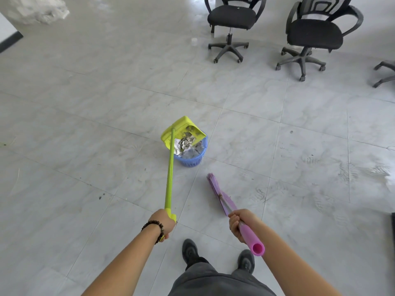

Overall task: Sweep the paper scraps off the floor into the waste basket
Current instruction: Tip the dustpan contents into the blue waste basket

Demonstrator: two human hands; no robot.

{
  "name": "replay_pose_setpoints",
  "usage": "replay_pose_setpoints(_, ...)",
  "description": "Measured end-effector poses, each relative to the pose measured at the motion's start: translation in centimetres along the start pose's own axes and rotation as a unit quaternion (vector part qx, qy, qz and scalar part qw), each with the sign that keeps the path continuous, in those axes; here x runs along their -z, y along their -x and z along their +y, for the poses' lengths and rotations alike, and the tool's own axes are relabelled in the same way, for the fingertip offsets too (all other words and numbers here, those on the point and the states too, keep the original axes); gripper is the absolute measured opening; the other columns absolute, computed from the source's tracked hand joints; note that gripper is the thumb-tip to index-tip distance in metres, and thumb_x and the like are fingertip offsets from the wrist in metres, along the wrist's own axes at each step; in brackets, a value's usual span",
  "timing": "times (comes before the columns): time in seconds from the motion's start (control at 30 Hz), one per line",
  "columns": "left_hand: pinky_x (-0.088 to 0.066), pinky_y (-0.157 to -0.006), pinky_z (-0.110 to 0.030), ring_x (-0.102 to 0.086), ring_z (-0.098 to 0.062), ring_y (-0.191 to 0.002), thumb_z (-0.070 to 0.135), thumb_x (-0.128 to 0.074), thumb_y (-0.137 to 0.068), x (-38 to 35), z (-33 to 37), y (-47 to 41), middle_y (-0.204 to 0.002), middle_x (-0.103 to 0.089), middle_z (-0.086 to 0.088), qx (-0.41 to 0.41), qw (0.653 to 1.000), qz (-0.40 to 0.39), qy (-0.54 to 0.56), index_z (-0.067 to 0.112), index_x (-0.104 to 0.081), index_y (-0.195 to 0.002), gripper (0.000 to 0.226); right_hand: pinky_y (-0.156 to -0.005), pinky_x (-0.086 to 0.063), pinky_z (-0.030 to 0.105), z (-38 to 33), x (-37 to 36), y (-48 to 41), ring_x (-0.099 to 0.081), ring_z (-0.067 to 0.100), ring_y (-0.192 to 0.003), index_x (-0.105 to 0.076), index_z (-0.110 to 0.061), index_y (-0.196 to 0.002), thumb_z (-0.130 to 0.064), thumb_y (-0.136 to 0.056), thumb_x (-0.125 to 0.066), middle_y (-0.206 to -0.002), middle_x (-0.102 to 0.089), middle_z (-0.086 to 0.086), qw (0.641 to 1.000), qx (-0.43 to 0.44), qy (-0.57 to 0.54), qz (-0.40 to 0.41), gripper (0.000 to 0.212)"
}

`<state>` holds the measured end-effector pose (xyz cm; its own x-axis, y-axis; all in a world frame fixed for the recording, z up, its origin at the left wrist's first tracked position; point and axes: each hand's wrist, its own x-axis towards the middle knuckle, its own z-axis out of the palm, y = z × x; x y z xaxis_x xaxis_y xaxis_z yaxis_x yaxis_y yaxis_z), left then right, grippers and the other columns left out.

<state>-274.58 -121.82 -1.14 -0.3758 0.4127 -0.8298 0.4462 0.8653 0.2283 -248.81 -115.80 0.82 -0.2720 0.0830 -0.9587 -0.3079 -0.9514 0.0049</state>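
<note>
Dustpan tipped over waste basket; broom held aside.

Head view: left hand (163, 224) grip wraps the dustpan (183, 130) handle end; far beyond it, light crumpled paper scraps (186, 141) slide into the waste basket (190, 160). Right hand (240, 224) grip wraps the broom (221, 196) handle near its top.

I see a glossy, marbled tile floor (245, 129), scuffed dull near the right. The dustpan (183, 130) and its long handle look like smooth lime plastic; the waste basket (192, 160) is blue plastic lattice holding crumpled, shiny paper scraps (186, 144). The broom (222, 198) has a smooth purple plastic grip.
</note>
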Motion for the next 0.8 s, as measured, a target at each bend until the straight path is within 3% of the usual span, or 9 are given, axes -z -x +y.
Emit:
replay_pose_setpoints(0.17,-0.041,-0.038,-0.021,-0.062,-0.022,-0.058,0.031,-0.048,-0.093,-2.1,-1.9,0.8,-0.086,-0.062,-0.007,-0.032,0.998,0.038,-0.049,0.01,-0.051,-0.107,0.026,-0.026,-0.035,0.015,0.3,0.7,-0.1,-0.038,0.011,-0.024,-0.043,-0.011,-0.065,0.001,-0.095,-0.041,-0.039,-0.04,0.001,1.0,0.002,-0.003,-0.002,0.032)
replay_pose_setpoints(0.3,-0.056,-0.063,-0.033,-0.068,-0.028,-0.087,0.027,-0.051,-0.093,-3.0,-2.5,1.0,-0.094,-0.059,-0.005,-0.032,0.991,0.067,-0.108,0.011,-0.044,-0.113,0.027,-0.026,-0.035,0.016,0.4,1.3,0.1,-0.039,0.011,-0.024,-0.043,-0.01,-0.065,0.001,-0.095,-0.042,-0.039,-0.041,0.001,1.0,0.0,-0.004,-0.001,0.032)
replay_pose_setpoints(0.37,-0.053,-0.063,-0.032,-0.063,-0.027,-0.082,0.025,-0.05,-0.094,-3.1,-2.3,0.8,-0.092,-0.055,-0.005,-0.024,0.991,0.063,-0.119,0.01,-0.042,-0.115,0.027,-0.026,-0.035,0.015,0.6,1.6,0.2,-0.039,0.011,-0.024,-0.043,-0.01,-0.065,0.001,-0.095,-0.042,-0.039,-0.041,0.001,1.0,0.001,-0.003,0.0,0.032)
replay_pose_setpoints(0.53,-0.043,-0.04,-0.022,-0.061,-0.023,-0.056,0.034,-0.044,-0.095,-2.9,-1.5,0.1,-0.084,-0.063,-0.009,-0.008,0.997,0.029,-0.067,0.008,-0.054,-0.109,0.031,-0.025,-0.035,0.016,0.9,1.9,0.3,-0.039,0.01,-0.024,-0.042,-0.011,-0.064,0.001,-0.095,-0.043,-0.039,-0.041,0.001,1.0,0.0,-0.001,-0.001,0.033)
replay_pose_setpoints(0.8,-0.041,-0.037,-0.02,-0.062,-0.022,-0.062,0.037,-0.047,-0.094,-3.5,-2.1,1.5,-0.091,-0.062,-0.007,-0.019,0.996,0.064,-0.064,0.012,-0.05,-0.107,0.029,-0.026,-0.035,0.015,0.5,1.8,0.4,-0.039,0.011,-0.024,-0.042,-0.011,-0.062,0.0,-0.095,-0.042,-0.038,-0.041,0.001,1.0,-0.002,0.003,-0.002,0.035)
